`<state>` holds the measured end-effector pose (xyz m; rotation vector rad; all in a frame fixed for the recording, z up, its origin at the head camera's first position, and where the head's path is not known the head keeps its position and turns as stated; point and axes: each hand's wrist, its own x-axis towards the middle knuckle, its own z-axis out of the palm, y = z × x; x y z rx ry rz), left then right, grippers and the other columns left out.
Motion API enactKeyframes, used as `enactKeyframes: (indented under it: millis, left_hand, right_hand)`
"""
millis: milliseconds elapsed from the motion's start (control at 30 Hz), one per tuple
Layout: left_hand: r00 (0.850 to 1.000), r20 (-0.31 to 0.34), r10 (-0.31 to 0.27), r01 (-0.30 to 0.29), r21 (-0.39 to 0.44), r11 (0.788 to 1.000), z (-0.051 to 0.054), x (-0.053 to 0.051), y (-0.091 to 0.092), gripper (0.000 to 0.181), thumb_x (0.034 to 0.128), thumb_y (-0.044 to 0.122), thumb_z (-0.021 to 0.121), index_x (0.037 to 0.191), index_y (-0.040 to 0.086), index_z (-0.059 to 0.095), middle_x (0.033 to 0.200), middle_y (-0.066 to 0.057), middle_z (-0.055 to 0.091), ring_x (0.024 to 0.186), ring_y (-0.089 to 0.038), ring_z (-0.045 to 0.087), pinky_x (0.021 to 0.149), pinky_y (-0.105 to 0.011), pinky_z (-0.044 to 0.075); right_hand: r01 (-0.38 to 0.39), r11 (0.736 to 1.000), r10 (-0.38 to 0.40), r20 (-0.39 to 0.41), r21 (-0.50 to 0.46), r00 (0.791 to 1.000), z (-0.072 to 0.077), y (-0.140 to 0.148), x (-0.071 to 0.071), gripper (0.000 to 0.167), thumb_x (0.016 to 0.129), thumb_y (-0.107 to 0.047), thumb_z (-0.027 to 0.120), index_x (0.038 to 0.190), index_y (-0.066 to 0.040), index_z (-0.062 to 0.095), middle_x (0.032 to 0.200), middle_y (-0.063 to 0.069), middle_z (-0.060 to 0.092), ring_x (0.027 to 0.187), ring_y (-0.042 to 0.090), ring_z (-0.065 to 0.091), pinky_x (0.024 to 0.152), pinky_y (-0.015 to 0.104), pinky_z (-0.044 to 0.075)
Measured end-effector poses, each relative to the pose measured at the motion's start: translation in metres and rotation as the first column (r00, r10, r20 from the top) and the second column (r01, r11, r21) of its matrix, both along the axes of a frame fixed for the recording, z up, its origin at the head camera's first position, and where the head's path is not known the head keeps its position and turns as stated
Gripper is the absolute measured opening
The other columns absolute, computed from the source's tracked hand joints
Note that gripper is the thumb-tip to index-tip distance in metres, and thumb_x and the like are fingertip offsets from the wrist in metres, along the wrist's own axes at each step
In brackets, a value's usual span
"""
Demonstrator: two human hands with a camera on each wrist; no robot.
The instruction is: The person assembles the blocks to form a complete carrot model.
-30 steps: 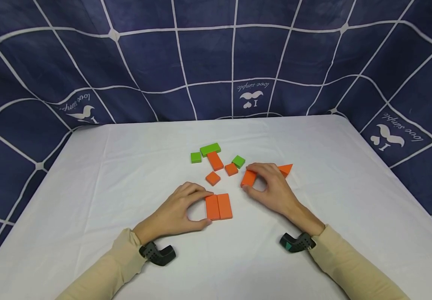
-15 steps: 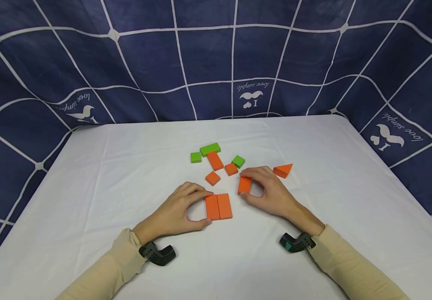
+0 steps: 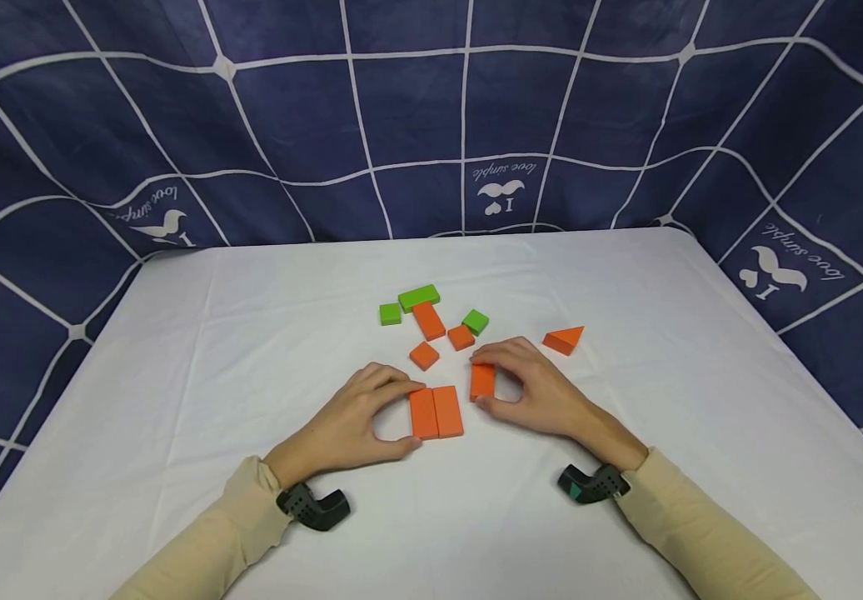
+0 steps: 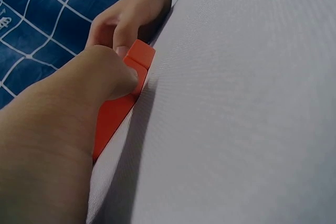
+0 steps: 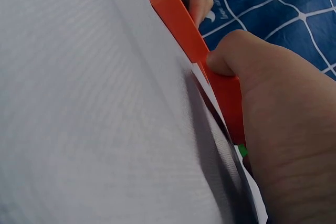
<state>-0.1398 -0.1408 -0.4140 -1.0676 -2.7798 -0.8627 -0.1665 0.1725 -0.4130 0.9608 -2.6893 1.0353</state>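
Observation:
Two orange rectangular blocks lie side by side, a left one (image 3: pixel 423 414) and a right one (image 3: pixel 448 412). My left hand (image 3: pixel 356 421) holds the left block's ends between thumb and fingertips. My right hand (image 3: pixel 540 390) pinches another orange block (image 3: pixel 482 382) by its ends, just right of the pair with a small gap between. In the left wrist view the left hand (image 4: pixel 63 108) has its thumb against orange block surfaces (image 4: pixel 111 121). In the right wrist view the thumb of the right hand (image 5: pixel 283 108) presses on an orange block (image 5: pixel 228 103).
Behind the hands on the white table (image 3: pixel 289 292) lie a long green block (image 3: pixel 419 297), two small green blocks (image 3: pixel 390 314) (image 3: pixel 476 322), an orange rectangle (image 3: pixel 428 321) and two small orange blocks (image 3: pixel 461 337) (image 3: pixel 424 356). An orange triangular block (image 3: pixel 564 340) lies right.
My right hand has brought its orange block left and nearer to me, toward the pair. The triangular block has come fully into sight. My left hand has stayed in place.

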Motion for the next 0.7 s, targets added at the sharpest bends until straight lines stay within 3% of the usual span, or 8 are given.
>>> enactKeyframes:
  millis: [500,700]
  left_hand:
    - [1.0,0.001,0.003,-0.003,-0.004,1.0,0.0003,-0.0003,-0.0003,0.06,0.0813,0.047,0.082,0.135,0.023,0.067,0.126,0.009,0.06,0.123,-0.01,0.048,0.106,-0.043,0.047]
    - [1.0,0.003,0.0,0.0,0.003,1.0,-0.0014,-0.0012,0.0,0.06,0.0811,0.047,0.082,0.134,0.023,0.067,0.126,0.01,0.06,0.123,-0.009,0.048,0.106,-0.042,0.046]
  right_hand:
    - [-0.173,0.985,0.172,0.049,0.008,0.984,0.0022,-0.0024,0.004,0.047,0.085,-0.033,0.084,0.129,-0.028,0.068,0.132,-0.016,0.062,0.126,0.009,0.051,0.107,0.036,0.047]
    - [-0.199,0.98,0.197,0.065,0.022,0.978,0.002,-0.0025,0.0066,0.05,0.084,-0.037,0.084,0.131,-0.031,0.066,0.133,-0.018,0.062,0.125,0.007,0.052,0.107,0.035,0.048]
